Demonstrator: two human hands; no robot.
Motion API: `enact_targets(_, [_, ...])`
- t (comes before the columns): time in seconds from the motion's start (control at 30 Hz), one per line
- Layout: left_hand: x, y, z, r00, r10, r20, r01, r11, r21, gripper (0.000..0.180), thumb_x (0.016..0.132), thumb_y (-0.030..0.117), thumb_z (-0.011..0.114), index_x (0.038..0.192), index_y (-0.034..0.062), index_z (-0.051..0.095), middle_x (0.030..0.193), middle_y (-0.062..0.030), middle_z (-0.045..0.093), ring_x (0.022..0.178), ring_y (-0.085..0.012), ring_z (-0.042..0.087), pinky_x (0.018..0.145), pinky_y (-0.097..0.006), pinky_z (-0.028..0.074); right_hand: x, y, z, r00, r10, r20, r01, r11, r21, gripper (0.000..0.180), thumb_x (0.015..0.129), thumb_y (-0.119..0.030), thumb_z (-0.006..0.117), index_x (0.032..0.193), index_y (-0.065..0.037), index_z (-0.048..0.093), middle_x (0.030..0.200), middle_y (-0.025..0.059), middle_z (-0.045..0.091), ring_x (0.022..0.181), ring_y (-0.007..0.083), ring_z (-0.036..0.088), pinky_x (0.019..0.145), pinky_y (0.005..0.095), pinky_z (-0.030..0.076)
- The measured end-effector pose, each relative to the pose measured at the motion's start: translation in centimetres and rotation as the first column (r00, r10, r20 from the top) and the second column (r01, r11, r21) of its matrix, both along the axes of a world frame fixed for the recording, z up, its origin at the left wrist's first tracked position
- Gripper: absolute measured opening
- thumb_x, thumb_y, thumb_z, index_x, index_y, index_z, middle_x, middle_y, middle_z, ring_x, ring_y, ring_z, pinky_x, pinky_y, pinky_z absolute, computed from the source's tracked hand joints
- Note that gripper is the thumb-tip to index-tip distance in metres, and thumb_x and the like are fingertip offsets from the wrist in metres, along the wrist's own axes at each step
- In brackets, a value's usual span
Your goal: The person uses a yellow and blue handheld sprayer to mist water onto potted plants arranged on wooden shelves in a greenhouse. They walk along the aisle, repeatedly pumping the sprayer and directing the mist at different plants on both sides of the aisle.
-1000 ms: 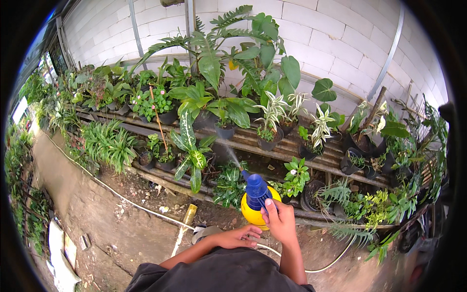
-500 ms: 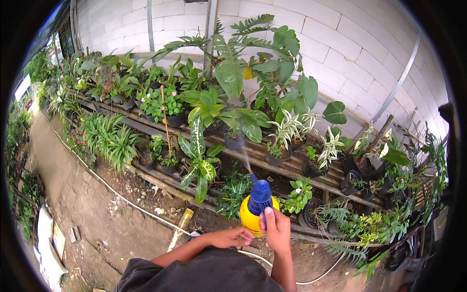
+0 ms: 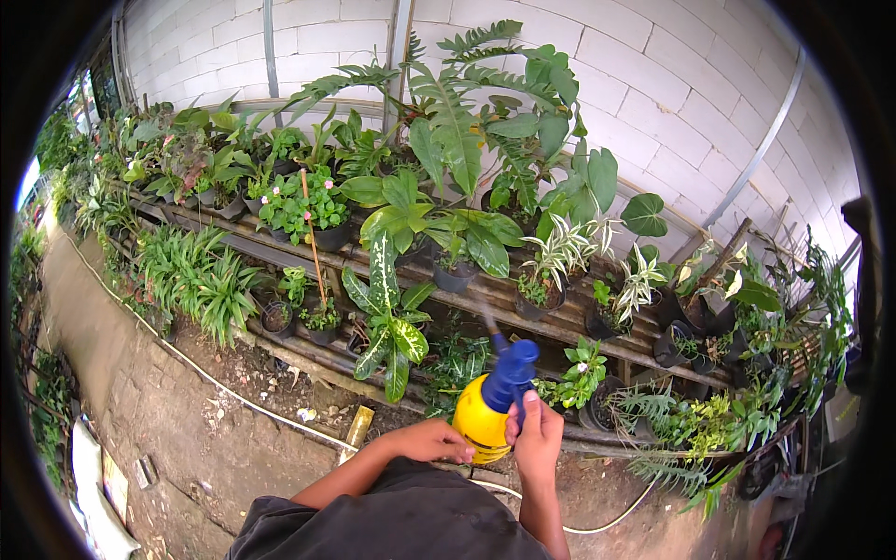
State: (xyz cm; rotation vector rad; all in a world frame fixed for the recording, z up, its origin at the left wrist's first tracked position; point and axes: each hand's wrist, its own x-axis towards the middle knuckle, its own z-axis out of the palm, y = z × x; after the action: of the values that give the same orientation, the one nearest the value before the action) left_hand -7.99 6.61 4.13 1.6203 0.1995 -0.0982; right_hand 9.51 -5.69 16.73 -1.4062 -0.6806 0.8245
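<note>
Head view: right hand [image 3: 539, 437] grips yellow spray bottle [image 3: 483, 422] by its blue top, left hand [image 3: 432, 441] cupping its base, just below the potted plants [image 3: 401, 317]

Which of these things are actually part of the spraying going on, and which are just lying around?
In use:
- yellow spray bottle with blue pump head
- right hand gripping the pump head
- left hand steadying the bottle
- potted plants on the wooden shelves

Lying about:
- white hose across the ground
- yellowish block on the ground
- scraps of litter
</note>
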Motion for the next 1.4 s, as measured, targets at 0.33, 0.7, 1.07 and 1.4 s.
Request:
enact_targets(0.33, [-2.0,5.1,-1.2,0.990,0.078,0.121,-0.078,0.997,0.000,0.036,0.110,0.035,0.065,0.121,0.0027,0.076,0.108,-0.0054,0.079,0.100,-0.0141,0.071,0.093,-0.033,0.056,-4.3,2.3,-1.7,0.976,-0.158,0.149,0.177,0.977,-0.121,0.049,0.115,-0.035,0.052,0.085,0.001,0.065,0.065,-0.0010,0.057,0.057,0.0056,0.050,0.052,0.0250,0.038])
enact_targets(0.7, [-5.3,10.3,0.9,0.837,0.302,0.456,-0.331,0.944,-0.019,0.091,0.091,0.047,0.085,0.159,0.0062,0.041,0.151,-0.0130,0.054,0.144,-0.0297,0.049,0.120,-0.044,0.039,-11.4,5.7,-0.5,0.853,0.071,0.517,0.024,0.984,-0.175,0.045,0.113,-0.032,0.055,0.084,0.000,0.068,0.058,0.0045,0.062,0.051,0.0157,0.062,0.053,0.0348,0.051])
enact_targets(1.07, [-10.0,13.1,3.2,0.753,0.421,0.506,-0.571,0.801,0.182,0.085,0.092,0.069,0.071,0.140,-0.0002,0.061,0.128,-0.0181,0.069,0.122,-0.0373,0.062,0.108,-0.048,0.045,-17.5,8.6,-0.8,0.969,0.133,0.209,-0.107,0.986,-0.130,0.048,0.117,-0.036,0.046,0.094,0.002,0.062,0.069,0.0043,0.061,0.059,0.0099,0.055,0.054,0.0276,0.046])
enact_targets(1.4, [-9.4,12.7,3.8,0.722,0.463,0.515,-0.453,0.878,-0.155,0.074,0.114,0.059,0.037,0.152,-0.0025,0.052,0.153,-0.0205,0.056,0.145,-0.0348,0.051,0.124,-0.047,0.032,-18.2,8.2,-1.6,0.966,0.002,0.258,0.027,0.993,-0.112,0.047,0.116,-0.032,0.050,0.088,0.002,0.067,0.064,0.0007,0.061,0.055,0.0070,0.056,0.052,0.0263,0.045])
